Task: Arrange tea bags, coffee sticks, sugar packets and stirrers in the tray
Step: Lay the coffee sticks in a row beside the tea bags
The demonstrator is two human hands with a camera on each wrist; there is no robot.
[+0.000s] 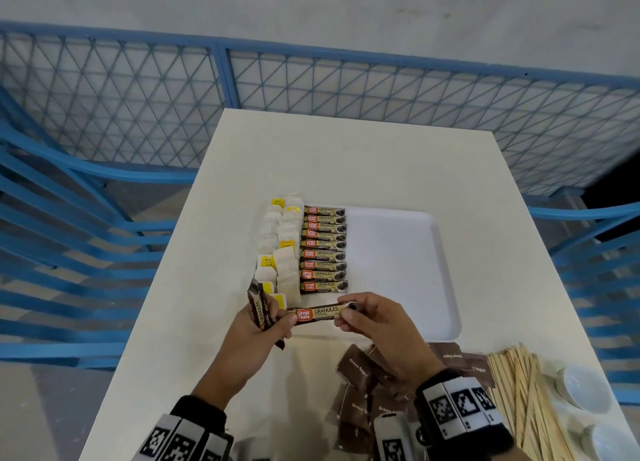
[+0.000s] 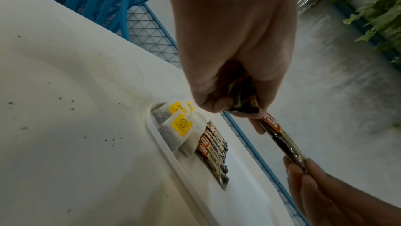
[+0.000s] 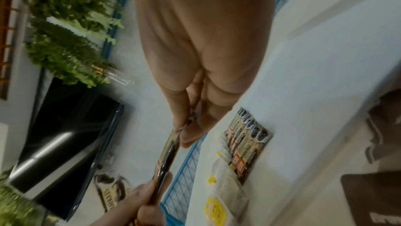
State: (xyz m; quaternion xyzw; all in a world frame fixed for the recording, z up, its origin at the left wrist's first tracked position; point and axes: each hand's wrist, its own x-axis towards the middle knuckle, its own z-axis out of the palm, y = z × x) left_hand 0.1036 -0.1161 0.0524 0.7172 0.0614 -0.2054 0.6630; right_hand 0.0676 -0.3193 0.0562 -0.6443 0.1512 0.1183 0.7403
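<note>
Both hands (image 3: 190, 126) pinch one coffee stick (image 3: 168, 150) (ends only) beside the tray's row (image 3: 245, 145).

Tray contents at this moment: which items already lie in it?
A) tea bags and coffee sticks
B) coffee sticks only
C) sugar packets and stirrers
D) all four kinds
A: in the head view the tray holds tea bags along its left edge and a column of coffee sticks beside them, while the brown sugar packets and wooden stirrers lie on the table nearer the person.
</note>
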